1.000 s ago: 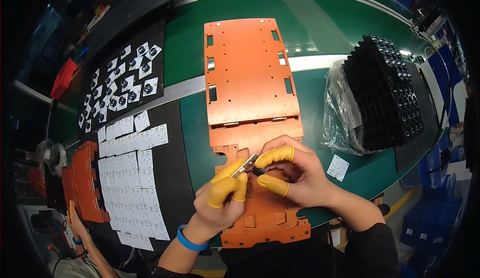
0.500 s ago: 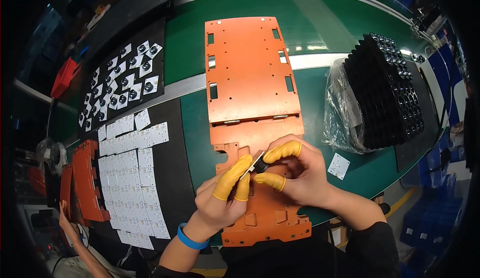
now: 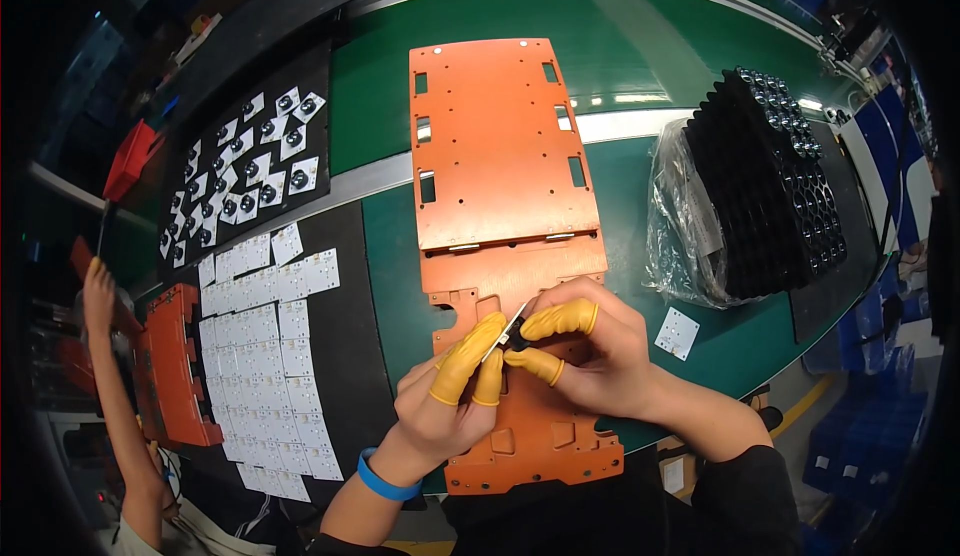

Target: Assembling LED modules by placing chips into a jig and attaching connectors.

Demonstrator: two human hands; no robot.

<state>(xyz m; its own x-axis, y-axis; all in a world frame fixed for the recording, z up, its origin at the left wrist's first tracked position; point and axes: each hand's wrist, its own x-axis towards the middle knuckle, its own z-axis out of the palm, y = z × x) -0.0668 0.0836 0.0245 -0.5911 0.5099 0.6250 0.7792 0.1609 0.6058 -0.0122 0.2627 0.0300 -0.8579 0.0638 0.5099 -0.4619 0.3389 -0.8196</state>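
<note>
Above the hinged orange fixture (image 3: 505, 166), my left hand (image 3: 455, 386) pinches a small white circuit board (image 3: 505, 337), tilted nearly on edge. Yellow finger cots cover the fingertips of both hands. My right hand (image 3: 600, 351) grips a black round lens piece (image 3: 518, 334) between thumb and forefinger, right against the board's face. Whether the two parts are joined cannot be seen. The fixture's flat upper plate stretches away from me, and its recessed near part lies beneath my hands.
White boards (image 3: 262, 356) lie in rows on a black mat at left; beyond them sit boards with black lenses (image 3: 301, 176). Black trays (image 3: 745, 191) in clear plastic stand at right, near one loose board (image 3: 677, 333). A co-worker's hand (image 3: 98, 301) is by another orange fixture (image 3: 180, 366).
My hands stay almost in place; the lens piece has turned slightly against the board. At left, the co-worker's arm has reached farther forward.
</note>
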